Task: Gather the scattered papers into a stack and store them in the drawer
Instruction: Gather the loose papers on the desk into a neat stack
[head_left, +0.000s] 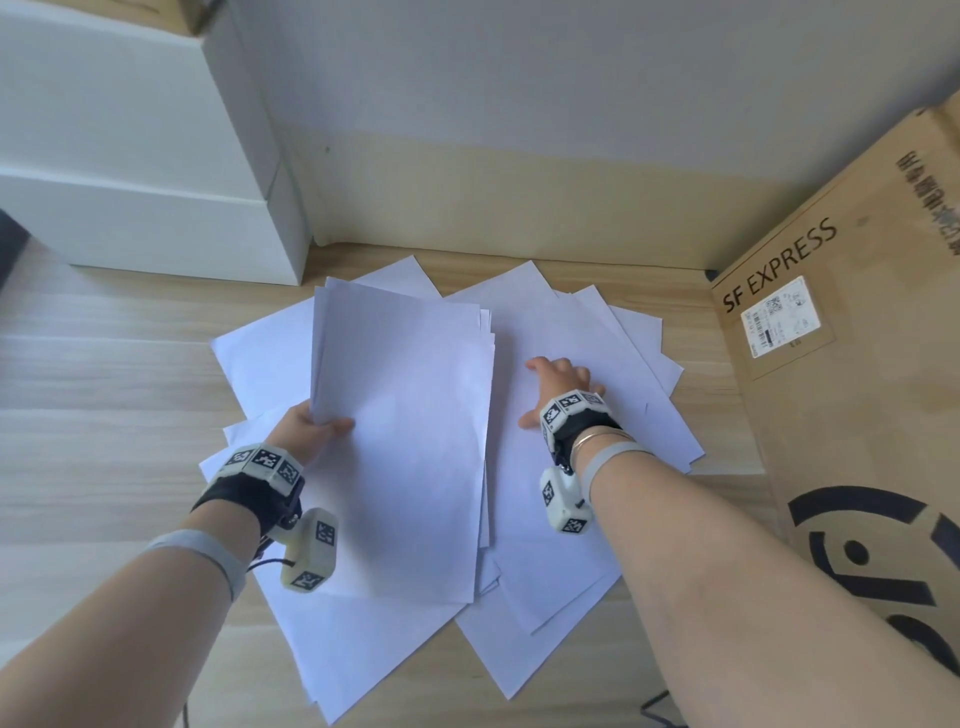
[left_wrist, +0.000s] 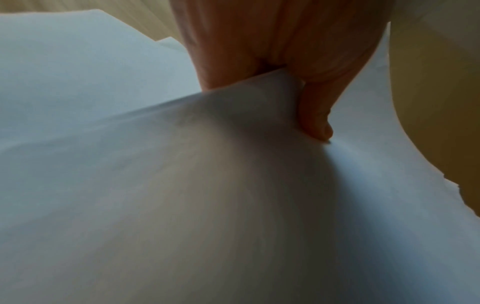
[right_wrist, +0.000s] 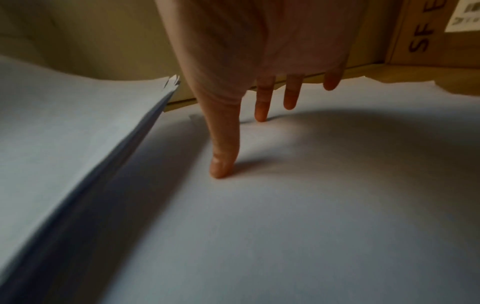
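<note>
Several white sheets lie scattered over the wooden floor (head_left: 104, 364). My left hand (head_left: 317, 423) pinches the left edge of a gathered stack of papers (head_left: 405, 441), thumb on top, lifting it off the loose sheets below. In the left wrist view the thumb (left_wrist: 315, 115) presses into the stack (left_wrist: 207, 205). My right hand (head_left: 558, 382) rests with straight, spread fingers on a loose sheet (head_left: 587, 332) to the right of the stack. The right wrist view shows the fingertips (right_wrist: 222, 168) touching that sheet (right_wrist: 311, 205), the stack's edge (right_wrist: 78, 144) raised at left.
A white drawer cabinet (head_left: 145, 182) stands at the back left against the wall. A large SF Express cardboard box (head_left: 857, 389) fills the right side. More loose sheets (head_left: 363, 649) spread toward me.
</note>
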